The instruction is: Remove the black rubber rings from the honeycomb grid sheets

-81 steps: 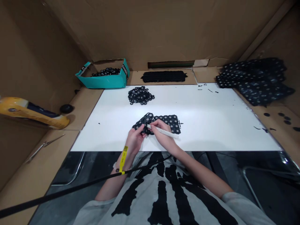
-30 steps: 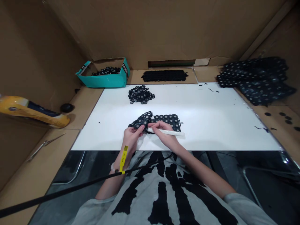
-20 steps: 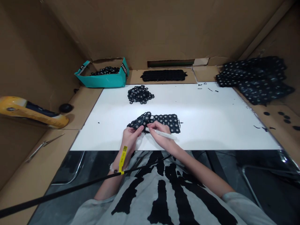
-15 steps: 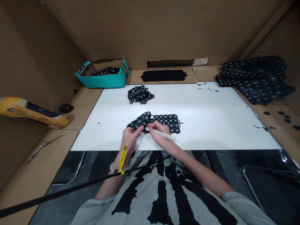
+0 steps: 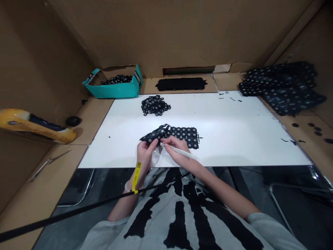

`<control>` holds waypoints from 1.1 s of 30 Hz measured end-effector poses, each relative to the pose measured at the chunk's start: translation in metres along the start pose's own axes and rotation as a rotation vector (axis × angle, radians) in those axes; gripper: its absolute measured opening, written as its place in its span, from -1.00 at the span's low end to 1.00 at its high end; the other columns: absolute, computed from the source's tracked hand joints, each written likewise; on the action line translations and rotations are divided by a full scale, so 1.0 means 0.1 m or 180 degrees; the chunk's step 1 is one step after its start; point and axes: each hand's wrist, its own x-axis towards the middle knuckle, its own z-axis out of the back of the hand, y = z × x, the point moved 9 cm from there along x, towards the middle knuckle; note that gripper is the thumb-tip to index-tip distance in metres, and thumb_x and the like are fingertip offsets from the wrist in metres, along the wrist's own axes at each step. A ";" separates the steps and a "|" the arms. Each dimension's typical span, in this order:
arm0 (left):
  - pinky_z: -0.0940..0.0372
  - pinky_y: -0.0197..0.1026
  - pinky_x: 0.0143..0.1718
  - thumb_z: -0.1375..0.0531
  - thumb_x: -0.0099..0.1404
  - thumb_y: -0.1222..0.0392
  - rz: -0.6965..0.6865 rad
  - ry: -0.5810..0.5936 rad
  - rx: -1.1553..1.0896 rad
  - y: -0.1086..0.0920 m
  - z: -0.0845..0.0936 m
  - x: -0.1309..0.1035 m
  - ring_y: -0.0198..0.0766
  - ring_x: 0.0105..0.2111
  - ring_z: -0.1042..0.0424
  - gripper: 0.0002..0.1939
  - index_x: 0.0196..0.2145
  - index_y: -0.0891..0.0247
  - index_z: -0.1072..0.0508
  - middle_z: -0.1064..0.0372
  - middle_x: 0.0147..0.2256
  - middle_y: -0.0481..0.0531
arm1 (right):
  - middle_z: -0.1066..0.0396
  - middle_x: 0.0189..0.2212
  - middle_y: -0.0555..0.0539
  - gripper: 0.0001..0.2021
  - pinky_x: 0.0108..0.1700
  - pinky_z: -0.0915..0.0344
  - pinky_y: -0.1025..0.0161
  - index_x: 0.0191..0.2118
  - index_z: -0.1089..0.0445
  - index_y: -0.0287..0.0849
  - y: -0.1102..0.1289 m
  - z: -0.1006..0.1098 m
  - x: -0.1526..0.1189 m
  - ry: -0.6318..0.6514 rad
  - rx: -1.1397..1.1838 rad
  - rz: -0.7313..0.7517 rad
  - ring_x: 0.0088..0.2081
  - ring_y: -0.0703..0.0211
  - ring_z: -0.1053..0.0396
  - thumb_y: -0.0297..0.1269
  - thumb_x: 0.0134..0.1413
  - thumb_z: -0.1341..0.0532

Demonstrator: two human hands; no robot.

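The black dotted strip (image 5: 191, 136) stretched across the worktop's (image 5: 234, 146) near half, long axis left to right, its bunched left end pinched in my left hand (image 5: 144, 151). My right hand (image 5: 180, 158) gripped a white pen-like tool (image 5: 186, 153), its tip pointing left and slightly far.

Since our first look, we note the left hand (image 5: 145, 152) farther left, the mat's (image 5: 179, 132) lifted left end reaching out with it. Right hand (image 5: 178, 149) slightly left too. Pen (image 5: 181, 151), near level one second ago, now slants, rear end lower.
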 end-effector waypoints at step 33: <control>-0.39 -0.19 -0.17 -0.40 0.12 0.19 0.1114 0.1388 -0.0514 -0.20 -0.83 0.50 -0.23 -0.30 -0.48 -0.81 -0.37 0.36 -0.54 -0.54 -0.32 0.14 | -0.53 -0.43 -0.09 -0.61 -0.15 -0.39 0.12 -0.45 -0.46 -0.14 -0.15 0.87 0.43 -0.0351 0.0770 -0.0650 -0.31 0.08 -0.47 0.07 0.15 -0.17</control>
